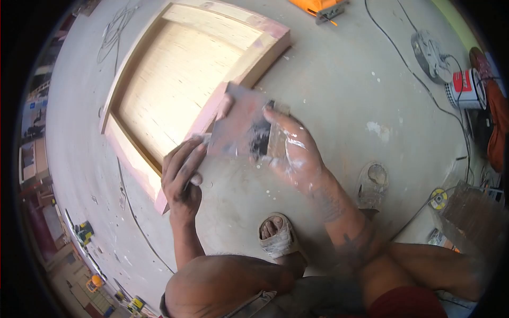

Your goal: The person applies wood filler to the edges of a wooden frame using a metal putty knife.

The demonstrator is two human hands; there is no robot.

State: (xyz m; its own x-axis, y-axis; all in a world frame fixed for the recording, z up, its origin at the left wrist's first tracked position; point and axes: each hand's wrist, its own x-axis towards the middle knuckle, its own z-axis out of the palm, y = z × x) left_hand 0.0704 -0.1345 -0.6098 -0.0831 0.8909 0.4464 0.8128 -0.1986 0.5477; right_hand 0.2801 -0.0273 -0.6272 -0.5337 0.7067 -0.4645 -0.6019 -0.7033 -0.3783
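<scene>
In front of me, my right hand (298, 156) is closed on a flat, roughly square plate (236, 124) smeared with reddish-grey and dark paste. Its thumb presses on the plate's right edge, by a tan block-like grip, and white smears mark the thumb side. My left hand (183, 172) is at the plate's lower left corner, fingers curled together with grey dust on them. A pale sliver shows at its fingertips; I cannot tell what it is. Just beyond both hands lies a wooden framed panel (180, 69), with pinkish filler on parts of its frame.
An orange power tool (319, 8) lies at the top. To the right are a round sander-like tool (432, 55), a paint can (465, 89) and a dark brown board (472, 212). Cables cross the grey floor (339, 95). My sandalled feet (277, 236) stand below the hands.
</scene>
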